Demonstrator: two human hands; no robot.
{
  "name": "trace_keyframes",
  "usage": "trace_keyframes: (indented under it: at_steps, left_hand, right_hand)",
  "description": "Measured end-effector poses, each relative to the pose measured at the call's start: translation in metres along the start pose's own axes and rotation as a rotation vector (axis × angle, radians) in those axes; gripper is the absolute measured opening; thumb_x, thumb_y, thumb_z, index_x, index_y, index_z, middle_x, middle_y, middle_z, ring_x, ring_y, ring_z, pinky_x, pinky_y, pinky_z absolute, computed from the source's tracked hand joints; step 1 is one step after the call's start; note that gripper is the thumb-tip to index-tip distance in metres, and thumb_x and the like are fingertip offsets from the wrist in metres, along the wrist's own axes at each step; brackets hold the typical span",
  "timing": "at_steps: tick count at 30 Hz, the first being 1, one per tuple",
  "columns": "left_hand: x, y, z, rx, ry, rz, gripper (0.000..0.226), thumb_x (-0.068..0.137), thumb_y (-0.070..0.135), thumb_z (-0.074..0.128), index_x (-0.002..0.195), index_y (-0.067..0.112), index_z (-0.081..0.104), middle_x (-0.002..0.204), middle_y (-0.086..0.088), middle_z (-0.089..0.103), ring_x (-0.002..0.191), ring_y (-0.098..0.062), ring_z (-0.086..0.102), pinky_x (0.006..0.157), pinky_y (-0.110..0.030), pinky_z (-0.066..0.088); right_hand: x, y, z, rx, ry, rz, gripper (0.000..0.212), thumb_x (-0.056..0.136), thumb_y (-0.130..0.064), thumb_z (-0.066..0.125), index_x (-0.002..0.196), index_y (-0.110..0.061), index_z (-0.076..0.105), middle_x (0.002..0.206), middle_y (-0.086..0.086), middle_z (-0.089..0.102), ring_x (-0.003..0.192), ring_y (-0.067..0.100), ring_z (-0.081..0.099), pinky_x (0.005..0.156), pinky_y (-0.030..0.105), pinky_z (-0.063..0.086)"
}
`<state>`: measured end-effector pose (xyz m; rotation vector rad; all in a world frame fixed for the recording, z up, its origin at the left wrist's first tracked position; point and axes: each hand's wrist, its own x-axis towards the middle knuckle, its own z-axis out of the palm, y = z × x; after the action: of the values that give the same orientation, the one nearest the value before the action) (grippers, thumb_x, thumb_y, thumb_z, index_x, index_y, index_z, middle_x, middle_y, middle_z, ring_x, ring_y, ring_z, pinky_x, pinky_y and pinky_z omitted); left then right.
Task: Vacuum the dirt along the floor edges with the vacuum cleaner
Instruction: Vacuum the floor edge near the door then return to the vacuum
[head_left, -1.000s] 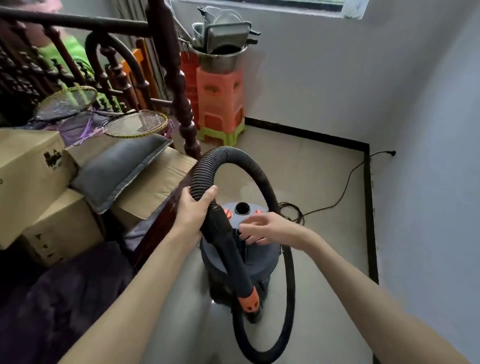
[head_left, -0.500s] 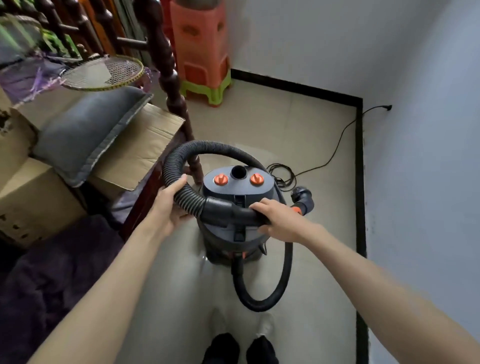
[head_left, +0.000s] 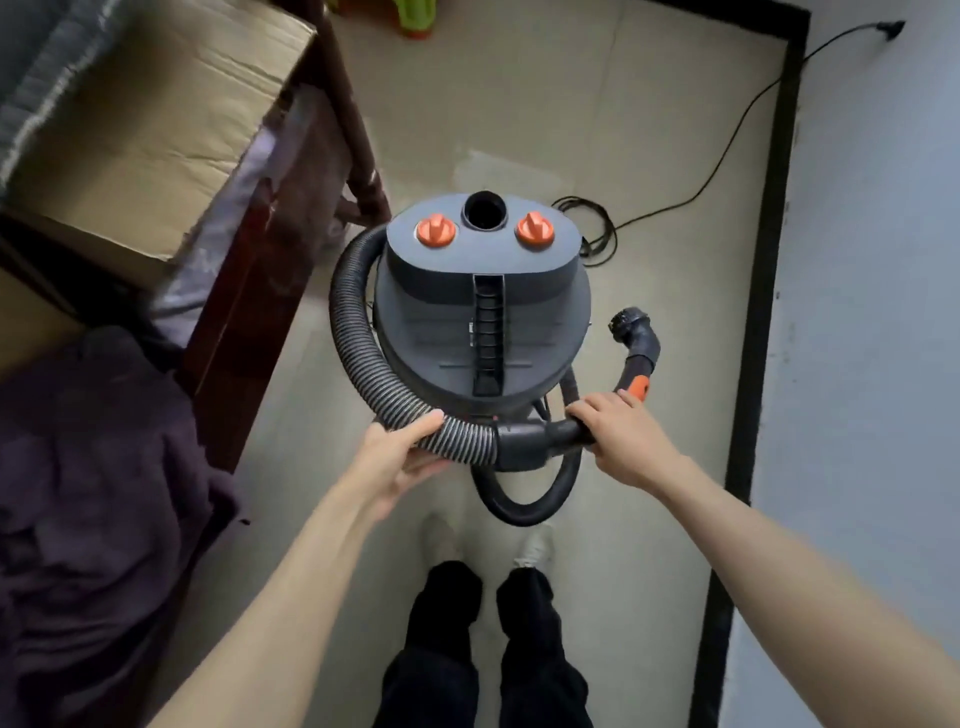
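Note:
A dark grey canister vacuum cleaner (head_left: 483, 301) with two orange knobs stands on the tiled floor in front of my feet. Its ribbed black hose (head_left: 358, 358) curves round the canister's left side and towards me. My left hand (head_left: 400, 452) grips the ribbed hose from below. My right hand (head_left: 618, 436) grips the smooth black wand handle (head_left: 535, 441) where it joins the hose. The wand bends up to the right past an orange collar to the open nozzle end (head_left: 631, 325), which hangs beside the canister.
A black skirting line (head_left: 763, 260) marks the floor edge along the pale right wall. The power cord (head_left: 691, 192) lies coiled behind the vacuum and runs to the wall. Cardboard boxes (head_left: 156, 119), a dark wooden post (head_left: 358, 140) and purple cloth (head_left: 93, 493) crowd the left.
My view has tilted down to my feet. Both hands have pulled the hose and wand off the canister top towards me, and the nozzle end now sits to the right.

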<state>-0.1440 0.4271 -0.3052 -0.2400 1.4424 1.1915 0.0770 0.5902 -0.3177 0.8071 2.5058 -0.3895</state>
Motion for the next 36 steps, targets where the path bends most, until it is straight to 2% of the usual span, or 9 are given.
trace_keyframes:
  at_steps: [4,8,16,19,22,26,30,33,36]
  left_hand:
    - [0.020,-0.026,0.027,-0.003,-0.035,0.029,0.016,0.084,0.004,0.067,0.100,0.003,0.062,0.095,-0.012,0.073,0.086,-0.024,0.072,0.079,-0.039,0.058]
    - [0.034,-0.057,0.032,-0.108,-0.003,0.016,0.010,0.088,-0.001,0.062,0.097,0.003,0.063,0.093,-0.008,0.074,0.088,-0.020,0.072,0.076,-0.034,0.059]
    - [0.064,-0.091,0.039,-0.235,0.057,0.025,0.025,0.088,-0.003,0.060,0.108,0.010,0.051,0.099,-0.005,0.072,0.094,-0.022,0.070,0.084,-0.039,0.057]
    - [0.070,-0.100,0.038,-0.208,0.057,0.046,0.027,0.088,-0.003,0.059,0.109,0.012,0.051,0.097,-0.003,0.074,0.095,-0.021,0.070,0.089,-0.042,0.055]
    - [0.075,-0.102,0.038,-0.130,0.055,0.045,0.038,0.087,-0.002,0.061,0.123,0.003,0.048,0.117,-0.016,0.065,0.107,-0.027,0.065,0.095,-0.045,0.051]
    - [0.074,-0.099,0.036,0.103,0.052,0.026,0.029,0.087,0.012,0.067,0.113,0.004,0.057,0.109,-0.019,0.068,0.091,-0.026,0.070,0.081,-0.036,0.058]
    - [0.074,-0.083,0.026,0.232,0.108,0.086,0.022,0.087,0.021,0.067,0.104,0.013,0.056,0.095,-0.009,0.069,0.076,-0.019,0.068,0.067,-0.027,0.058]
    - [0.076,-0.069,0.025,0.275,0.160,0.161,0.021,0.085,0.013,0.069,0.102,0.011,0.056,0.093,-0.009,0.069,0.077,-0.020,0.069,0.070,-0.029,0.058]
    - [0.075,-0.070,0.028,0.228,0.205,0.138,0.026,0.085,0.007,0.069,0.107,0.002,0.057,0.100,-0.015,0.068,0.088,-0.025,0.070,0.079,-0.033,0.058]
  right_hand:
    - [0.001,0.023,0.040,0.096,-0.012,0.157,0.037,0.091,-0.012,0.055,0.127,-0.017,0.050,0.129,0.003,0.055,0.122,0.025,0.047,0.095,0.034,0.033]
    - [0.010,0.024,0.065,0.252,-0.038,0.250,0.037,0.091,-0.015,0.059,0.128,-0.012,0.052,0.128,0.009,0.054,0.122,0.028,0.043,0.092,0.037,0.040]
    - [0.031,-0.013,0.097,0.503,-0.016,0.231,0.064,0.077,-0.040,0.077,0.126,-0.008,0.051,0.127,0.010,0.055,0.123,0.029,0.045,0.097,0.043,0.041]
    - [0.034,-0.028,0.109,0.433,0.083,0.184,0.070,0.080,-0.051,0.071,0.133,-0.010,0.050,0.131,0.011,0.052,0.124,0.030,0.045,0.100,0.046,0.039]
    - [0.041,-0.035,0.120,0.365,0.111,0.123,0.064,0.084,-0.054,0.064,0.133,-0.015,0.052,0.132,0.007,0.053,0.126,0.027,0.043,0.102,0.044,0.035]
    - [0.045,-0.034,0.126,0.316,0.090,0.083,0.060,0.089,-0.054,0.057,0.135,-0.017,0.050,0.132,0.006,0.053,0.126,0.027,0.044,0.101,0.043,0.035]
    - [0.047,-0.034,0.126,0.306,0.027,0.093,0.063,0.091,-0.059,0.050,0.136,-0.015,0.046,0.129,0.007,0.054,0.123,0.028,0.047,0.095,0.042,0.040]
    - [0.048,-0.036,0.123,0.311,-0.017,0.106,0.066,0.092,-0.059,0.048,0.140,-0.013,0.041,0.130,0.009,0.053,0.121,0.029,0.047,0.093,0.043,0.043]
    - [0.046,-0.038,0.119,0.350,0.049,0.105,0.067,0.093,-0.050,0.055,0.144,-0.010,0.040,0.134,0.011,0.049,0.124,0.030,0.044,0.096,0.046,0.042]
